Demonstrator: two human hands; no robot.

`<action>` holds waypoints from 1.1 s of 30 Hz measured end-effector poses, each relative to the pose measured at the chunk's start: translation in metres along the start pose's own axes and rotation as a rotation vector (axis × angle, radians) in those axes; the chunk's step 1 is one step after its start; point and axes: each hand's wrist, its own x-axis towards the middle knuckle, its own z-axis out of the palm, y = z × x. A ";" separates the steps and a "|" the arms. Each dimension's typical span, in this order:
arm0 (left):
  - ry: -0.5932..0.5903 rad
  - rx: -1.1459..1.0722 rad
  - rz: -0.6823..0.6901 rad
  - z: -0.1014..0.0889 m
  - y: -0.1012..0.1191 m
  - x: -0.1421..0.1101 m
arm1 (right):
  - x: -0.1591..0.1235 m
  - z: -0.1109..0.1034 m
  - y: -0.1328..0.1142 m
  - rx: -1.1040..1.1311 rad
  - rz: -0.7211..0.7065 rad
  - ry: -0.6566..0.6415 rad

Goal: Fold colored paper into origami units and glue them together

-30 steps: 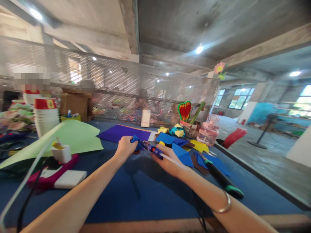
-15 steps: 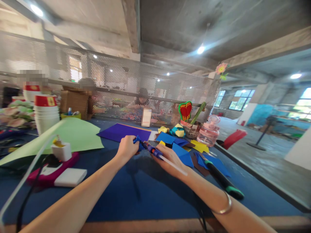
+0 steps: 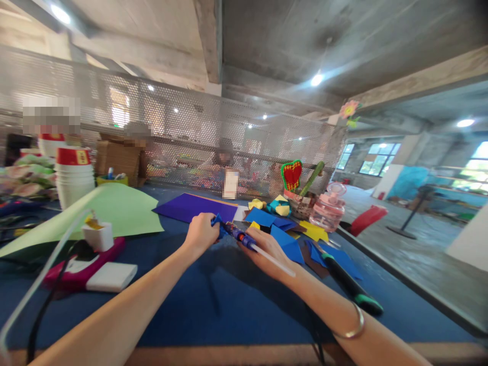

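Has a raw concrete ceiling (image 3: 274, 35) at twelve o'clock and a lit bulb (image 3: 316, 80) between one and two; shows a perforated screen (image 3: 183, 117) at ten, blue counter (image 3: 229, 315) at six; opens at three onto grey floor (image 3: 415, 249) and bright windows (image 3: 381, 156).

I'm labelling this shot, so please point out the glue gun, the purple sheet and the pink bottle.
Glue gun (image 3: 244, 237): head view, on its purple body.
Purple sheet (image 3: 196, 207): head view, middle of its upper face.
Pink bottle (image 3: 327, 210): head view, on its side.
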 end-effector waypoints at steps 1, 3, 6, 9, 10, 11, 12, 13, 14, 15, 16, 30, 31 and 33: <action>0.005 0.013 0.006 0.000 0.000 0.000 | 0.000 0.000 0.000 -0.002 0.002 0.001; 0.015 0.037 0.018 -0.001 0.001 0.000 | 0.000 0.000 0.000 0.001 0.007 -0.001; 0.022 0.063 0.031 -0.001 0.002 -0.001 | 0.000 0.000 0.000 0.009 0.017 -0.005; 0.025 0.079 0.040 -0.002 0.002 -0.001 | 0.000 0.000 0.000 0.012 0.033 -0.015; 0.026 0.084 0.042 -0.002 0.002 -0.001 | 0.000 0.000 -0.001 0.016 0.039 -0.019; 0.029 0.088 0.044 -0.002 0.002 -0.001 | 0.000 0.000 -0.001 0.022 0.044 -0.023; 0.030 0.093 0.045 -0.002 0.002 -0.001 | 0.000 0.000 -0.002 0.030 0.049 -0.027; 0.032 0.096 0.046 -0.002 0.002 -0.001 | 0.000 -0.001 -0.002 0.037 0.054 -0.029; 0.033 0.100 0.046 -0.001 0.002 -0.001 | 0.000 -0.001 -0.003 0.042 0.060 -0.030; 0.033 0.103 0.046 -0.001 0.002 -0.001 | 0.000 -0.001 -0.003 0.046 0.066 -0.030; 0.033 0.105 0.046 -0.001 0.002 -0.001 | 0.000 -0.001 -0.004 0.049 0.071 -0.032; 0.051 0.122 0.026 -0.003 0.002 0.001 | -0.001 -0.002 -0.005 0.035 0.078 -0.058; 0.052 0.118 0.021 -0.003 0.001 0.002 | -0.001 -0.002 -0.004 0.032 0.076 -0.057; 0.047 0.097 0.005 -0.005 0.000 0.003 | -0.001 -0.001 -0.003 0.010 0.064 -0.037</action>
